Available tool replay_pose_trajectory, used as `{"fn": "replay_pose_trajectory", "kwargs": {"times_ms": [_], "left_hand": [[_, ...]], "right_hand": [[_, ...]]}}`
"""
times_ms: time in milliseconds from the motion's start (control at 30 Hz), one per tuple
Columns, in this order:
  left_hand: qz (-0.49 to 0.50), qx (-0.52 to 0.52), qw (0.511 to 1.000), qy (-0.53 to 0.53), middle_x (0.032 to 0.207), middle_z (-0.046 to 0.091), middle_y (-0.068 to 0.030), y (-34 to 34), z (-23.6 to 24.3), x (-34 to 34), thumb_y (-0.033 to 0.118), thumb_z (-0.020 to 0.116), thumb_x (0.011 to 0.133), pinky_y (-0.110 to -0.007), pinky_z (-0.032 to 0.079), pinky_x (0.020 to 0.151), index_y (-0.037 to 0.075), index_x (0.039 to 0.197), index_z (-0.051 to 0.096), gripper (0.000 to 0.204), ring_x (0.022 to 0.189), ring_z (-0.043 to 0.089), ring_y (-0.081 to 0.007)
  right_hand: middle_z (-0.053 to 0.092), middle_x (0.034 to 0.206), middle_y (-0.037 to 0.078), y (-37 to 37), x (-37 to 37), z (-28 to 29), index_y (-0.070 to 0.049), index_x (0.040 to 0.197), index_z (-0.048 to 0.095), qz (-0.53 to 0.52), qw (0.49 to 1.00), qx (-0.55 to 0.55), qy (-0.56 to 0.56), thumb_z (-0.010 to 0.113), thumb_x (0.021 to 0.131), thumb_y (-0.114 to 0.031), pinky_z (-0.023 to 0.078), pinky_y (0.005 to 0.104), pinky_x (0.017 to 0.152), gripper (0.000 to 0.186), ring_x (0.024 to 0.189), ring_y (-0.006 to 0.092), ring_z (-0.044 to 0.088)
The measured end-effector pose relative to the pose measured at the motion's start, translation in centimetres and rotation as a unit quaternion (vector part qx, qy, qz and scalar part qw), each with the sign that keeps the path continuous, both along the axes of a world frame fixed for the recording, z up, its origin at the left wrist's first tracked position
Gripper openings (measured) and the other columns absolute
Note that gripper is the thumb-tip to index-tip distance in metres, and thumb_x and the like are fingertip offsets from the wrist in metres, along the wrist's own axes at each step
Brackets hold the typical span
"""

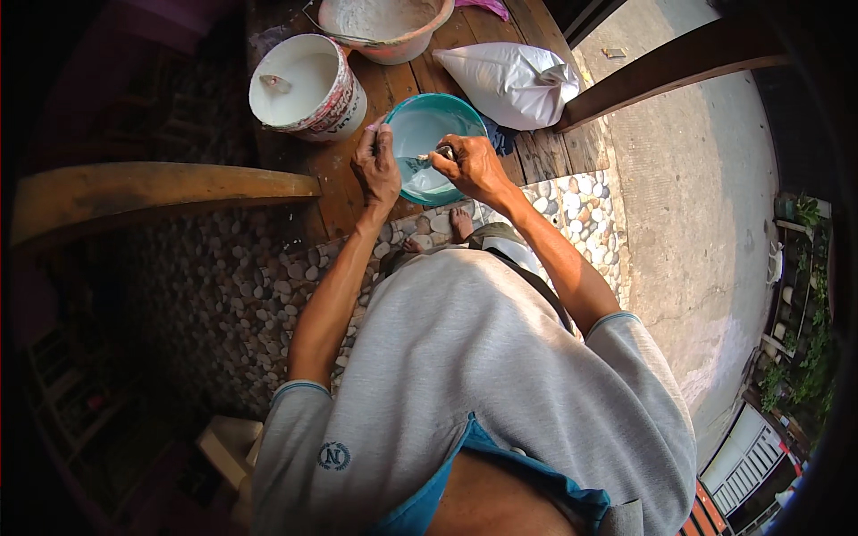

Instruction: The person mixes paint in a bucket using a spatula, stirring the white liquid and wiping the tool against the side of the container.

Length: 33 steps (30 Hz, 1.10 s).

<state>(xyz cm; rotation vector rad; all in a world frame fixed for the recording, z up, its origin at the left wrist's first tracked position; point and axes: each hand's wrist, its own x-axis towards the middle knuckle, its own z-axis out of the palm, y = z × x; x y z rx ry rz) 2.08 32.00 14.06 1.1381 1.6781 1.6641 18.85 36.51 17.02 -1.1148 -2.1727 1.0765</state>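
The left hand (377,166) clamps only one side of the teal plastic bowl (430,114) between the hands, so it could slide or tip near the wooden table (327,175) edge if the right hand (475,167), wrapped round a short-handled tool (418,162), pushes hard. The bowl looks round, its contents (431,184) pale and wet.

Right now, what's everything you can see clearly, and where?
Table: 1, brown, top
Bowl: 1, teal, on table
Tool: 1, colour unclear, reaching into bowl
Bucket: 1, white and red, left of bowl
Basin: 1, pinkish, beyond bowl
Bag: 1, white, right of bowl
Scrap: 1, pink, far edge
Beams: 2, brown, left and right
Pebbled floor: 1, greyish, under table
Concrete: 1, grey, right
Plants: several, green, right
Boxy thing: 1, tan, lower left
Feet: 2, bare, below bowl
Shirt: 1, grey, bottom
Left hand: 1, bare, on bowl's rim
Right hand: 1, bare, gripping tool
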Motion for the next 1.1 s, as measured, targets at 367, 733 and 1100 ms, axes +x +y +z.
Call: {"fn": "replay_pose_trajectory", "kwargs": {"times_ms": [367,733,1100], "left_hand": [[-0.001,-0.006,1.000,0.022,0.083,0.063,-0.0086,-0.3,0.8,0.9,0.029,0.052,0.097,-0.030,0.046,0.073,-0.001,0.109,0.064,0.034,0.078,0.057,-0.0149],[0.005,0.009,1.000,0.000,0.086,0.065,-0.0092,0.0,0.2,0.5,0.028,0.052,0.097,-0.031,0.047,0.075,-0.002,0.108,0.064,0.034,0.079,0.058,-0.0161],[0.010,0.010,1.000,0.004,0.089,0.066,-0.0110,-0.2,-0.3,0.4,0.027,0.051,0.097,-0.032,0.047,0.077,-0.002,0.109,0.064,0.034,0.083,0.059,-0.0175]], "right_hand": [[0.059,0.068,0.020,1.3,0.9,0.7,0.002,0.072,0.056,-0.081,0.989,0.116,0.047,0.064,0.086,-0.020,0.044,0.0438,0.055,0.028,0.061,0.0395,0.058],[0.051,0.053,0.022,-0.8,2.4,1.0,0.005,0.068,0.057,-0.069,0.997,0.009,-0.038,0.065,0.082,-0.024,0.042,0.0428,0.051,0.034,0.048,0.0362,0.054],[0.061,0.065,0.020,1.4,-1.8,0.5,0.005,0.088,0.066,-0.070,0.997,0.030,0.026,0.067,0.085,-0.023,0.048,0.0349,0.054,0.028,0.054,0.0253,0.060]]}}
